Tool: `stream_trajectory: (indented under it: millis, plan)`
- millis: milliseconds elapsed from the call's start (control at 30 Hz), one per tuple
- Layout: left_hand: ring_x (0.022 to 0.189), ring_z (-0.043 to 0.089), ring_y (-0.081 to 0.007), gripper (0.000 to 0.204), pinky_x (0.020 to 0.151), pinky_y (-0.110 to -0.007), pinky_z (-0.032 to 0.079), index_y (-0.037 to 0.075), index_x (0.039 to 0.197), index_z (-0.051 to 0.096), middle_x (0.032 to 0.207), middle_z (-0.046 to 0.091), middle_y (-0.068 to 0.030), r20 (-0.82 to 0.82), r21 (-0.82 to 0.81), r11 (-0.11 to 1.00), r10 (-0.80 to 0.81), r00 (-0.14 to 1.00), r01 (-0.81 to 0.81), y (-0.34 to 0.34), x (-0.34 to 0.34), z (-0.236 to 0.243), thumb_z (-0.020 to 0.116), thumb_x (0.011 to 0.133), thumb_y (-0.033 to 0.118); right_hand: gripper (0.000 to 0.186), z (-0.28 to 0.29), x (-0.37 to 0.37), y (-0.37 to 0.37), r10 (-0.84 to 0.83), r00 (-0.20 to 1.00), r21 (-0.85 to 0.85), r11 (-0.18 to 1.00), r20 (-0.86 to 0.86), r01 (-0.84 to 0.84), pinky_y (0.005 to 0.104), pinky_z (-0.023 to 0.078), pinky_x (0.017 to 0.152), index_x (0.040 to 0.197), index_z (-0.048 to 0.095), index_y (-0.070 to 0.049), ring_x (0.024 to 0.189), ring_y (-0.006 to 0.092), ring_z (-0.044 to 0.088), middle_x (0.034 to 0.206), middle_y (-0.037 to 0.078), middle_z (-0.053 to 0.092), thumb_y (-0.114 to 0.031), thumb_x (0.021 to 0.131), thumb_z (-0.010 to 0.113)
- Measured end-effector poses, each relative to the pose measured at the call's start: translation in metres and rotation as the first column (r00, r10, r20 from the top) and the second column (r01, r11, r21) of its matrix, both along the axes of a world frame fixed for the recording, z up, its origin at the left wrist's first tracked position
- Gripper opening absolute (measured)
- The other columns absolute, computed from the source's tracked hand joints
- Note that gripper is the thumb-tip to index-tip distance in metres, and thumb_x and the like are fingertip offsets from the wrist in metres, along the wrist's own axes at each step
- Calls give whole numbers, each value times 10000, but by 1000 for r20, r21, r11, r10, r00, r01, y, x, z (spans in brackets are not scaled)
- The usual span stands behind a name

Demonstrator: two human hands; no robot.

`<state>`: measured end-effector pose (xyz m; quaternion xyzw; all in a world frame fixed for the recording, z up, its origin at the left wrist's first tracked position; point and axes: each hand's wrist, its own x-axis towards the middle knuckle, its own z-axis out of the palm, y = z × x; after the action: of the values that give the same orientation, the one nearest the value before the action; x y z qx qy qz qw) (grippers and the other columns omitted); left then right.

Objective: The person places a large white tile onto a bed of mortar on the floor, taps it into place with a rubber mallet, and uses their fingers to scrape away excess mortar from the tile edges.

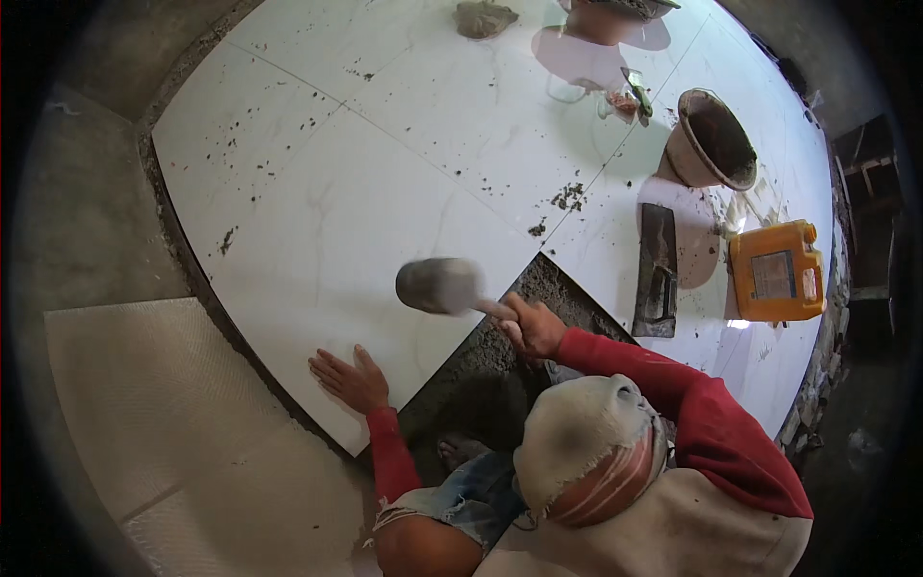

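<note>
My right hand (535, 329), in a red sleeve, grips the pale handle of a mallet (437, 286). Its dark head is slightly blurred and hangs over a large white marbled tile (327, 250). On the same tile, close to its lower corner, my left hand (352, 381) lies flat with the fingers apart. Between my arms and knees is a patch of grey mortar (471, 375), bordered by tile edges. A trowel-like black tool (658, 269) lies on the tiles to the right of my right hand.
Right of the tool stands a yellow jerrycan (775, 272). Behind it is a mortar-stained bucket (710, 144), with another bucket (611, 21) farther off. A lump in a bag (485, 18) sits at the far edge. Mortar crumbs (567, 197) dot the tiles. Ribbed sheets (163, 394) lie lower left.
</note>
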<state>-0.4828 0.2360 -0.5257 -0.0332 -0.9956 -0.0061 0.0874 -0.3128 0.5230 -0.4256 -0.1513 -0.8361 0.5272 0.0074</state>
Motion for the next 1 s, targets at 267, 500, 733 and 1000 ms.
stream_trajectory:
  millis: [267, 500, 733, 1000]
  plan:
    - [1441, 191, -361, 753, 1165, -479, 176, 3, 1489, 226, 1542, 208, -232, -30, 62, 997, -37, 999, 39, -1, 1, -2, 475, 954, 470, 305, 8, 4, 3, -4, 1000, 110, 994, -15, 5, 520, 456, 505, 1063, 434, -84, 572, 440, 598, 631, 193, 601, -364, 971, 511]
    - [1448, 169, -356, 764, 1169, -483, 166, 20, 1502, 196, 1554, 183, -220, -38, 76, 996, -47, 998, 50, -5, 2, -7, 426, 965, 513, 287, -5, 14, 21, -157, 974, 163, 970, -162, 183, 539, 429, 513, 1036, 453, -49, 589, 454, 585, 621, 227, 567, -325, 979, 501]
    - [1439, 183, -364, 752, 1164, -481, 171, 4, 1485, 236, 1538, 209, -242, -35, 108, 994, -1, 999, 5, 2, -4, -4, 444, 963, 502, 243, -10, -1, 18, -63, 997, 274, 960, 35, 51, 514, 423, 502, 1044, 438, -44, 565, 451, 581, 606, 225, 551, -267, 983, 511]
    - [1428, 216, -360, 724, 1145, -492, 211, 65, 1491, 272, 1536, 236, -221, -13, 145, 973, -178, 984, 178, -31, 4, 8, 486, 943, 487, 253, -2, -20, -21, 63, 986, 274, 956, 152, -103, 496, 429, 474, 943, 477, -50, 503, 426, 566, 555, 206, 531, -293, 969, 540]
